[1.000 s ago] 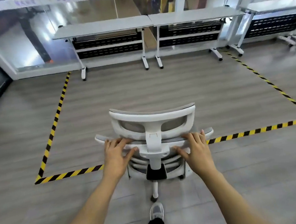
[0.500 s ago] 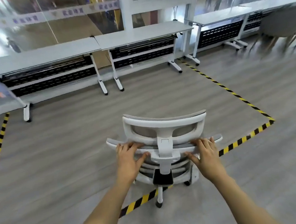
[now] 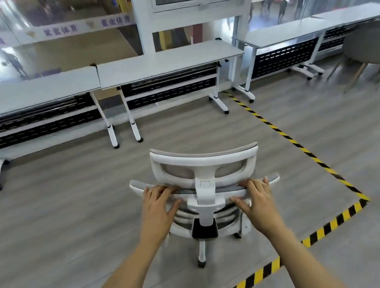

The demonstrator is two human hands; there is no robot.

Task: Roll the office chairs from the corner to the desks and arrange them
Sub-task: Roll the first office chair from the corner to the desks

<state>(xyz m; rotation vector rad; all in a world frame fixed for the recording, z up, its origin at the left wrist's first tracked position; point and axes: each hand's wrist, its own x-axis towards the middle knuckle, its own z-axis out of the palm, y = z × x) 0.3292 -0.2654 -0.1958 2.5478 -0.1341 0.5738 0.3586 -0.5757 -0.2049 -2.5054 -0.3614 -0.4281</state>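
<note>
A white office chair (image 3: 203,163) with a grey mesh back and headrest stands in front of me, seen from behind, its wheeled base on the wood-look floor. My left hand (image 3: 159,207) grips the top edge of the backrest left of the headrest post. My right hand (image 3: 258,198) grips the same edge on the right. Two white desks stand side by side ahead, the left desk (image 3: 31,91) and the middle desk (image 3: 167,62), both against the glass wall. The chair faces the middle desk, a short way from it.
Yellow-black floor tape (image 3: 301,149) runs along the right and behind the chair. A third white desk (image 3: 282,32) stands further right past a white pillar (image 3: 144,20). A grey chair with wooden legs (image 3: 370,49) is at the far right. Desk feet have castors.
The chair and I have rolled forward across the tape line into the marked area, and the desks are much nearer. The view has turned right. Both hands stay on the backrest.
</note>
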